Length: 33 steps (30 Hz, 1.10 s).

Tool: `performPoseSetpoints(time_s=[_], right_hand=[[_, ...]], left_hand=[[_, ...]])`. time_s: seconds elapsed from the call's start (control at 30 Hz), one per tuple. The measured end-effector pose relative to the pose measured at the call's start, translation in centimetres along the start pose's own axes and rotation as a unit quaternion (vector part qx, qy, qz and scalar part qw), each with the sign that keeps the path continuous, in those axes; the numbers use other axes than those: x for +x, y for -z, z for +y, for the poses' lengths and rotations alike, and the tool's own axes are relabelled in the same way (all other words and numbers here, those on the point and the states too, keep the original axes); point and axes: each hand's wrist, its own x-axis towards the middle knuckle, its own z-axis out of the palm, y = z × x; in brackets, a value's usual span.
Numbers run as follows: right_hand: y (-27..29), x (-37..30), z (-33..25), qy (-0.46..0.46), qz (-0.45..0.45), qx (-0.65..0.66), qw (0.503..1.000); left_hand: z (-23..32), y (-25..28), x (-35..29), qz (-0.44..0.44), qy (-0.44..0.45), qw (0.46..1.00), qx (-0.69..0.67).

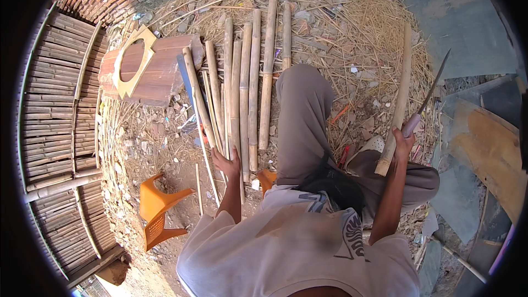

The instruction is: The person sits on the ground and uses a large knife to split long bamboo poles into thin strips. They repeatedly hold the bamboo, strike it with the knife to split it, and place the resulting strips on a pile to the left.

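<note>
Eight thick bamboo poles [245,93] lie side by side on the ground [360,77], and a ninth pole [403,88] slants beside the right hand [403,143]. That hand is wrapped around the handle of one knife [412,123], blade up; whether it also grips the pole I cannot tell. The left hand [226,165] is unclenched, fingers spread by the poles' near ends. Straw and rubble litter the ground; a bamboo-slat wall [55,126] stands left.
</note>
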Motion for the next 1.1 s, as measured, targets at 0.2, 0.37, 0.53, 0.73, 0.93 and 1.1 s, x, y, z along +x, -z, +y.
performPoseSetpoints(time_s=[0.2, 0.37, 0.53, 0.73, 0.93, 1.1], right_hand=[[-0.6, -3.9, -8.0, 0.133, -0.069, 0.011, 0.989], [-2.2, -7.4, -12.7, 0.200, -0.113, 0.052, 0.972], [-2.1, -9.4, -12.5, 0.251, -0.033, -0.062, 0.965], [1.0, -10.4, -8.5, 0.210, 0.026, -0.051, 0.976], [3.7, -12.4, -9.2, 0.166, 0.092, -0.018, 0.982], [6.7, -12.9, -8.4, 0.041, 0.123, 0.088, 0.988]], left_hand=[[31.7, 10.1, 11.4, -0.114, -0.146, 0.846, -0.500], [55.7, 22.0, 8.8, -0.394, -0.244, 0.603, -0.649], [67.4, 27.8, 6.1, -0.427, -0.210, 0.587, -0.655], [71.5, 23.4, 2.5, -0.506, -0.284, 0.512, -0.634], [71.2, 18.2, -0.6, -0.579, -0.323, 0.415, -0.623], [70.0, 11.4, -3.6, -0.549, -0.376, 0.386, -0.639]])
